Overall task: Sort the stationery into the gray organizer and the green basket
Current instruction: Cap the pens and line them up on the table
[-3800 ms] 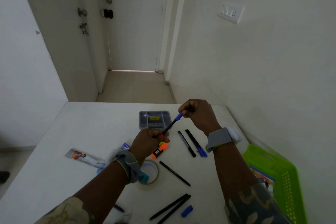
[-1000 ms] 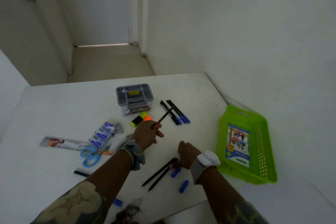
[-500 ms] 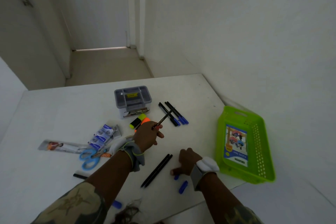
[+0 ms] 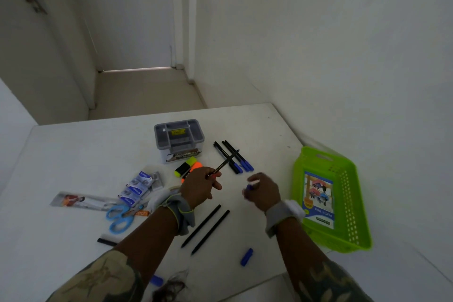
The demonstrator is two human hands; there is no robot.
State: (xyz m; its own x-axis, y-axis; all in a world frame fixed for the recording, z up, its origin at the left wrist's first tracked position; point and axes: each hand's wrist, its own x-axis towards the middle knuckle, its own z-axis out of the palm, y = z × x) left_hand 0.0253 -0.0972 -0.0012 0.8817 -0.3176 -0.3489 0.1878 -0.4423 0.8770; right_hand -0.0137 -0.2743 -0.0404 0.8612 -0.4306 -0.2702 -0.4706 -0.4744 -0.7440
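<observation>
L hand (image 4: 199,186) pinches uncapped black pen (image 4: 224,161), in front of gray organizer (image 4: 179,140). R hand (image 4: 263,191) curled round blue cap (image 4: 249,187), front-right of organizer, w/ green basket (image 4: 353,206) further right. Risk, my read: cap is small, could slip before it's seated and roll off the table's near edge; the bare tip could mark fingers.
</observation>
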